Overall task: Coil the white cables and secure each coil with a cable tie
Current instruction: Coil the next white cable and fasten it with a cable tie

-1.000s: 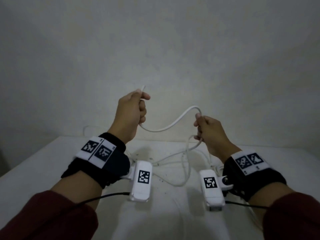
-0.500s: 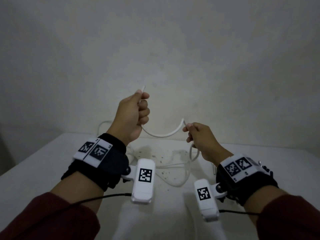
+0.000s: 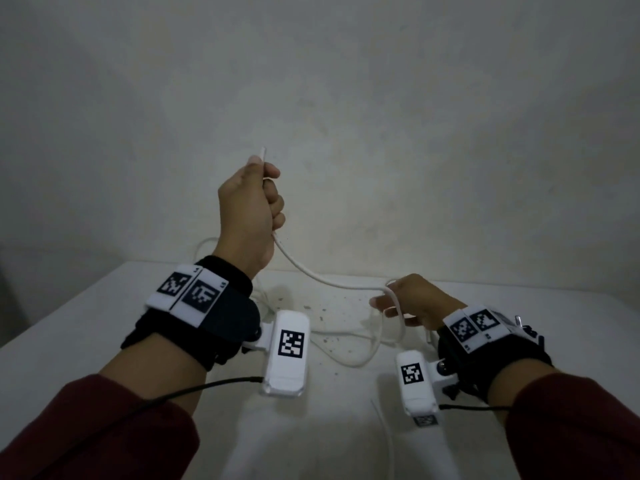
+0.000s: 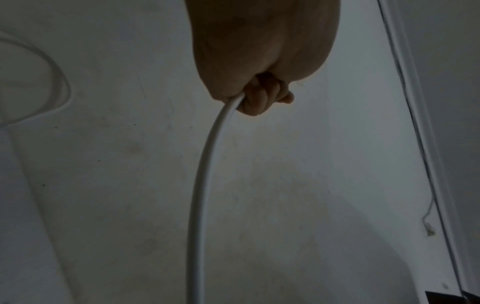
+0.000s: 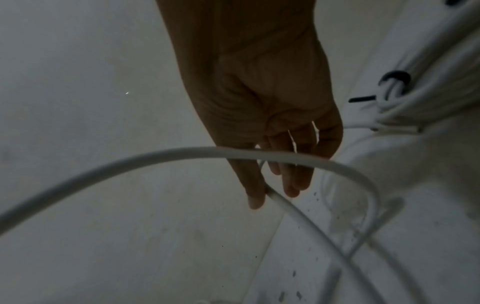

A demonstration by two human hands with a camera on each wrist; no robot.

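Note:
My left hand (image 3: 251,202) is raised in a fist around a white cable (image 3: 322,280), whose end sticks up out of the fist. In the left wrist view the cable (image 4: 200,185) leaves the curled fingers (image 4: 259,100) and hangs downward. It sags to the right to my right hand (image 3: 412,299), which is low over the table. There the cable (image 5: 283,207) runs between thumb and forefinger, and the other fingers (image 5: 293,181) are nearly straight. From that hand it drops onto the table.
Slack loops of the cable (image 3: 360,362) lie on the white table (image 3: 86,323), which is dotted with dark specks. Another white loop (image 3: 204,244) shows behind my left wrist. A white bundle with a black tie (image 5: 394,86) lies right of my right hand. A plain wall stands close behind.
My right hand has dropped toward the table and moved right along the cable. The span between the hands is longer and sags. The left hand keeps its grip, slightly higher.

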